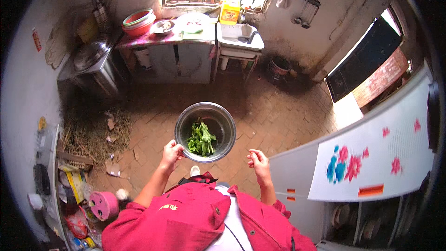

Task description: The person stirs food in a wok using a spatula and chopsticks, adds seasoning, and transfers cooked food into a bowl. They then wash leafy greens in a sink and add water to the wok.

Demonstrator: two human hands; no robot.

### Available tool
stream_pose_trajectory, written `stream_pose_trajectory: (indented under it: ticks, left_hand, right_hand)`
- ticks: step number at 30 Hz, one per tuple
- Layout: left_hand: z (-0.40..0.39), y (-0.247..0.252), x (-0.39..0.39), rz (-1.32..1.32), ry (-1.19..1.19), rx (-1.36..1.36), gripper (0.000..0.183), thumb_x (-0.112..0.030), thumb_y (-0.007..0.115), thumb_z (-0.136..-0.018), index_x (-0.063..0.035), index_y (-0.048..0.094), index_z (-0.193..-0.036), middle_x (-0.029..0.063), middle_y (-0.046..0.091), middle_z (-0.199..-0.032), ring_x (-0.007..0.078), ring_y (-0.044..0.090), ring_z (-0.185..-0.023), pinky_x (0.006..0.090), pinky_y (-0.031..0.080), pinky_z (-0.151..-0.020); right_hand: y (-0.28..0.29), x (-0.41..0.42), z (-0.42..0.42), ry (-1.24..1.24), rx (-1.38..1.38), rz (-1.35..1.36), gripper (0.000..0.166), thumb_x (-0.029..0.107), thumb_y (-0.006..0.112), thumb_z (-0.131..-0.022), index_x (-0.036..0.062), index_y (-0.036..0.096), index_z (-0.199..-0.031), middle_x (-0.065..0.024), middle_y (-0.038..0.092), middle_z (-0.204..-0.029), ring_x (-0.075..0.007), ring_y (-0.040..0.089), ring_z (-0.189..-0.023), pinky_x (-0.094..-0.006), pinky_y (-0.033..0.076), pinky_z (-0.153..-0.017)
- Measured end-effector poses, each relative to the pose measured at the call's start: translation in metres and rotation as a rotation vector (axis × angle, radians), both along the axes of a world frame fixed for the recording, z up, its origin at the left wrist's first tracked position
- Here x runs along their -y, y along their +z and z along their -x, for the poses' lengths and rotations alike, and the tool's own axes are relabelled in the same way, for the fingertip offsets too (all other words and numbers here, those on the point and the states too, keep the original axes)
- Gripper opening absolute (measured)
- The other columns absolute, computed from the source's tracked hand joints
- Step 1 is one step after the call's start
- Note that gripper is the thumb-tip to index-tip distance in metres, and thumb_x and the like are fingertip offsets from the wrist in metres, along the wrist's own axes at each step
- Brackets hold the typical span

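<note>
My left hand [171, 155] grips the rim of a round metal bowl [225, 136], which is held out over the brick floor. Green leafy vegetables [202, 139] lie in a heap inside it, mostly on the left side. My right hand [258, 164] is to the right of the bowl, apart from it. Its fingers are loosely bent and a little apart, and nothing shows in them. A white refrigerator [296, 174] with a flower pattern stands just beyond that hand.
Against the far wall are a counter [167, 43] with red basins [134, 29], a white sink [256, 43] and a yellow jug [230, 12]. A metal stove [104, 73] stands left, near dry straw [94, 136]. A pink container [104, 205] is at lower left. The doorway [348, 108] is at right.
</note>
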State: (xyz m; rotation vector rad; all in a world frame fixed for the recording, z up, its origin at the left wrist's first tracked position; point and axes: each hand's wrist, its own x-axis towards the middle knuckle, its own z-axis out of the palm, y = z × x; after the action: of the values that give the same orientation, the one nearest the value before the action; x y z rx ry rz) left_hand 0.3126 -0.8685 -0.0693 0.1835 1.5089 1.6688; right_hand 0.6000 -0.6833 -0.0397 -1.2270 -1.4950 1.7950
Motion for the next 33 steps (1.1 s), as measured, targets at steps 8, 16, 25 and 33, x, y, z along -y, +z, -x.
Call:
stream_pose_trajectory:
  ticks: [8,16,25,33]
  left_hand:
    - [0.15,0.004,-0.264,0.02,-0.066,0.031,0.01,-0.009,0.055,-0.078,-0.0083,0.047,-0.072,0.0072,0.059,-0.064,0.0126,0.056,-0.051,0.0191,0.038,-0.041]
    - [0.255,-0.007,-0.522,-0.015,-0.044,0.089,0.004,-0.01,0.052,-0.083,-0.0063,0.05,-0.084,0.007,0.06,-0.075,0.0135,0.059,-0.056,0.0184,0.039,-0.042]
    - [0.363,-0.026,-0.741,0.054,0.008,0.153,0.018,-0.023,0.05,-0.086,-0.0088,0.054,-0.097,0.005,0.059,-0.08,0.0157,0.059,-0.061,0.0219,0.042,-0.05]
    - [0.447,-0.073,-0.881,0.1,0.033,0.221,0.027,-0.021,0.053,-0.086,-0.0043,0.05,-0.107,0.008,0.057,-0.086,0.0182,0.061,-0.063,0.0201,0.044,-0.046]
  right_hand:
    - [-0.009,-0.207,0.098,-0.133,0.051,-0.024,0.019,0.018,0.053,-0.09,0.0058,0.058,-0.104,-0.0025,0.061,-0.083,-0.0054,0.051,-0.061,-0.0198,0.043,-0.056]
    - [0.023,-0.499,0.246,-0.033,0.022,-0.179,0.017,0.019,0.054,-0.089,0.0074,0.062,-0.099,0.0004,0.06,-0.078,-0.0041,0.049,-0.061,-0.0188,0.04,-0.055]
    - [0.056,-0.75,0.447,0.283,-0.02,-0.259,0.018,0.019,0.056,-0.087,0.0039,0.063,-0.095,-0.0004,0.059,-0.073,-0.0053,0.05,-0.06,-0.0195,0.04,-0.053]
    - [0.017,-0.929,0.587,0.333,0.139,-0.386,0.019,0.021,0.061,-0.082,0.0054,0.064,-0.094,-0.0014,0.061,-0.073,-0.0066,0.053,-0.061,-0.0221,0.044,-0.057]
